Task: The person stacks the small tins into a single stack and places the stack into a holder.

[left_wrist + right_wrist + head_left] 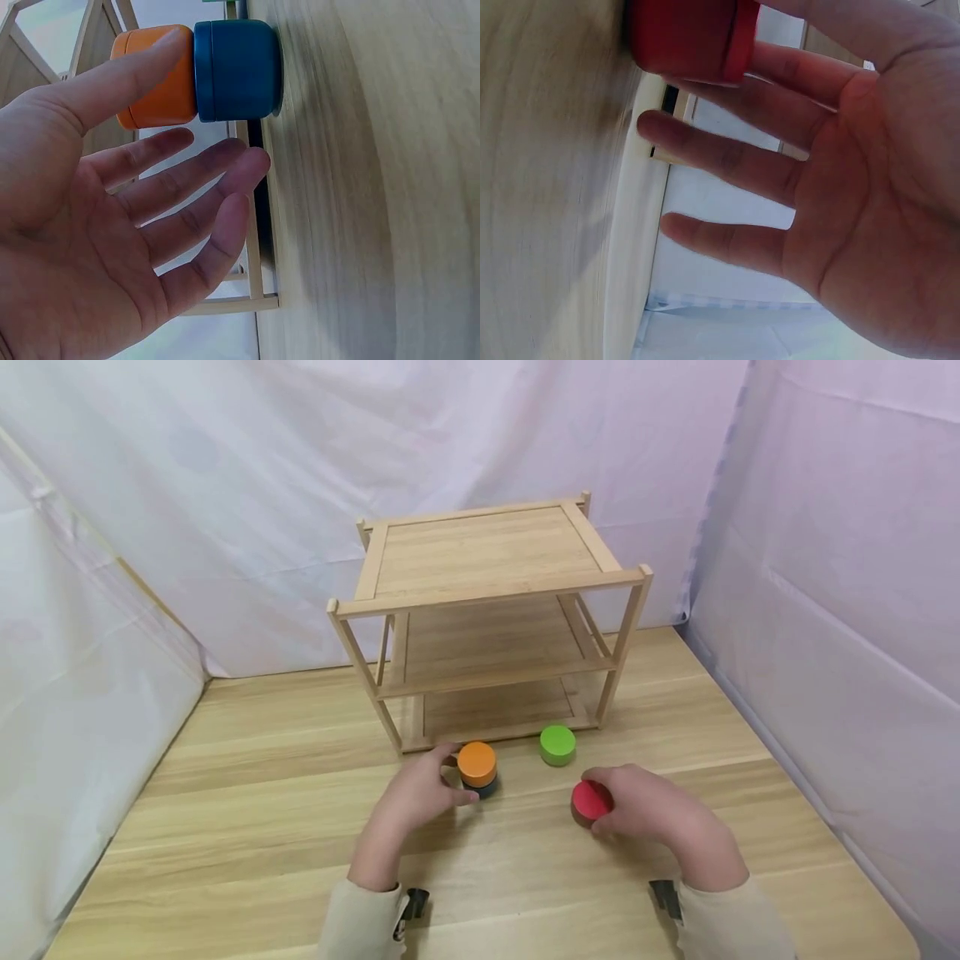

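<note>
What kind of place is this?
Hard to be sure, but it looks like a curtained-off tabletop setup, perhaps for filming: white sheets hang on three sides of a wood-grain table, which bears a wooden rack and colored canisters.

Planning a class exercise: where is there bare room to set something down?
Free: table left of the left hand; table right of the right hand; the top shelf of the rack. Crowded: before the rack, with green container, red container and orange container on the blue container.
</note>
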`<state>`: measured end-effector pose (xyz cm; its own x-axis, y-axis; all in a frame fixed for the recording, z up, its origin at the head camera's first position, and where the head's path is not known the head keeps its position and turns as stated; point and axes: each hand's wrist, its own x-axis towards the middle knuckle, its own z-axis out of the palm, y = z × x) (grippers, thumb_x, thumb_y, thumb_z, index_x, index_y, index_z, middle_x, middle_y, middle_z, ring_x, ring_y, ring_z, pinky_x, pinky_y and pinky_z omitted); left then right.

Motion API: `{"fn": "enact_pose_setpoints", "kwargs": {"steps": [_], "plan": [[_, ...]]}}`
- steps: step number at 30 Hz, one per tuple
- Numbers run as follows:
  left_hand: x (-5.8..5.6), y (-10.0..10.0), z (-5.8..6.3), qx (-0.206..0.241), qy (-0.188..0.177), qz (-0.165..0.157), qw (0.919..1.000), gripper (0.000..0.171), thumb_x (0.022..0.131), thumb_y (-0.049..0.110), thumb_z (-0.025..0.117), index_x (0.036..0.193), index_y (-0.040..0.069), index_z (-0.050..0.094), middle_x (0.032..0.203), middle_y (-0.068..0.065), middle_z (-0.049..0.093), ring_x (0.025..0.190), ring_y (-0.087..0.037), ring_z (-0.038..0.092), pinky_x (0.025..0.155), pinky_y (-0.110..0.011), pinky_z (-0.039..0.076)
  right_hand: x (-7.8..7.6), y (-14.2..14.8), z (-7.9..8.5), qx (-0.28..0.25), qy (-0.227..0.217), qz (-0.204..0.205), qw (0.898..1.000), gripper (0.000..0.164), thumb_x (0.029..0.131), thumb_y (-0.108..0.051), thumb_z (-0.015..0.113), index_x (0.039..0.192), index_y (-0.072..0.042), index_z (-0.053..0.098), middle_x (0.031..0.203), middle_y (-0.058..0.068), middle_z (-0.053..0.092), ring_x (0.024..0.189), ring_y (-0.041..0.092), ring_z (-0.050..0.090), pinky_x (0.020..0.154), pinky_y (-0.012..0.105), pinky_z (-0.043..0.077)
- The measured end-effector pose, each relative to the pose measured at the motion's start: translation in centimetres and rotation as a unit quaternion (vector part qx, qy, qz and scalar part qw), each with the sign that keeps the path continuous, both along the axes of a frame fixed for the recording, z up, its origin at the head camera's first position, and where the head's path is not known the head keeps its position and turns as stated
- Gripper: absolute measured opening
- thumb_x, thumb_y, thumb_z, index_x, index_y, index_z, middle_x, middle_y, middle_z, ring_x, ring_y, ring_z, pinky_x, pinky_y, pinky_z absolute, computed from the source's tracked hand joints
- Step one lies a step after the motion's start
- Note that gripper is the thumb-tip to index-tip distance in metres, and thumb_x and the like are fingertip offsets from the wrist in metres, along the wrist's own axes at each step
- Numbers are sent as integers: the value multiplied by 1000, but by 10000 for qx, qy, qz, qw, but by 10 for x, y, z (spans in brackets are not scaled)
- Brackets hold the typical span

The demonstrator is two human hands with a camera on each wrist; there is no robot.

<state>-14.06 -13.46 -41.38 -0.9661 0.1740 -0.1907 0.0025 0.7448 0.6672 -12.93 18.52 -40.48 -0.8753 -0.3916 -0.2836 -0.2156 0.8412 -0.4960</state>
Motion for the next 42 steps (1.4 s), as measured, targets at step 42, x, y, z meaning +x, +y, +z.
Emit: {"fn": "enact_pose_setpoints", "kwargs": {"steps": [42], "plan": [[-8, 5, -10, -111, 173, -267, 9994, 65, 86, 27, 91, 143, 10, 63, 127, -9, 75, 116, -29, 71, 101, -53, 57, -55, -39, 50, -616, 1351, 1083, 9830, 50, 83, -9, 82, 130, -4, 65, 111, 3, 73, 96, 16, 66, 88, 36, 59]]}}
